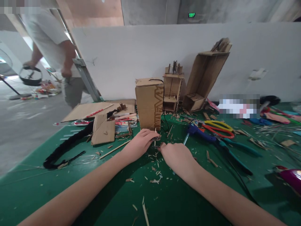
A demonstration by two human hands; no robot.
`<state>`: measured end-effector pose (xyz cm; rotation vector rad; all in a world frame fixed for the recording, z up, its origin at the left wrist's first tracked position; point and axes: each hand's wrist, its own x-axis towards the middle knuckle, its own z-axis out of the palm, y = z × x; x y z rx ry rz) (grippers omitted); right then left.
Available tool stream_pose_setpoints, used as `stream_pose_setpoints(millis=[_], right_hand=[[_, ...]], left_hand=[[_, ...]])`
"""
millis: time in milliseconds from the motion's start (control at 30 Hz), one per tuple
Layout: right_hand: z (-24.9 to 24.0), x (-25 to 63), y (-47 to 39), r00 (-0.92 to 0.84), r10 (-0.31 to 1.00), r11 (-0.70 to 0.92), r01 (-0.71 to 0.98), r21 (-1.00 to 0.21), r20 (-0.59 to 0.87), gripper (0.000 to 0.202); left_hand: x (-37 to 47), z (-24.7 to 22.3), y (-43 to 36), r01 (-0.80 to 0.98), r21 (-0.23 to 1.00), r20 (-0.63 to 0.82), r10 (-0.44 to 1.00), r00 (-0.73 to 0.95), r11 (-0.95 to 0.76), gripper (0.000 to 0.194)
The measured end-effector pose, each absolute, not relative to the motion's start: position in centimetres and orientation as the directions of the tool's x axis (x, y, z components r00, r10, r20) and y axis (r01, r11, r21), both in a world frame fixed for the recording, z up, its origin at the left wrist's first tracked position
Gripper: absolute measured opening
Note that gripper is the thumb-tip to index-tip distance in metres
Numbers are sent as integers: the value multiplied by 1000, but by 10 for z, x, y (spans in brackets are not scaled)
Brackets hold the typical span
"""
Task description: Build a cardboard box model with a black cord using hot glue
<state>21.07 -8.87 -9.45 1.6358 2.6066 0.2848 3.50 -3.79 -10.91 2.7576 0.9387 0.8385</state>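
My left hand is closed, its fingers pinching a small brown cardboard piece. A thin pale wooden stick stands up through or right beside this piece; I cannot tell which. Just to the right, my right hand is closed too, thumb and finger together near the stick's lower end. A tiny dark bit shows at its fingertips, too small to name. Directly behind both hands stands a tall cardboard box with a zigzag cut-out strip on its right side. Wood and cardboard scraps lie scattered beneath the hands.
Right of my hands lie a blue glue gun, orange- and yellow-handled scissors and teal-handled pliers. Two open cardboard frames lean at the white partition. A black fuzzy strip lies left. Beyond, a person carries a basket.
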Motion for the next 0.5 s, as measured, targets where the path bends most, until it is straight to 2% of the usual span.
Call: stream_pose_setpoints(millis=[100, 267, 400, 500], right_hand=[[-93, 210, -91, -416, 907, 399, 900, 177, 71, 16], [-97, 212, -88, -381, 909, 352, 919, 178, 167, 28], [-99, 213, -85, -372, 913, 341, 921, 187, 166, 27], [-99, 213, -86, -369, 914, 335, 920, 202, 167, 29]], left_hand=[[35, -110, -38, 550, 301, 468, 623, 627, -779, 30], [33, -109, -37, 544, 365, 479, 653, 587, -756, 32], [30, -105, -37, 522, 446, 417, 685, 597, -727, 36], [29, -103, -38, 527, 498, 385, 721, 576, -688, 32]])
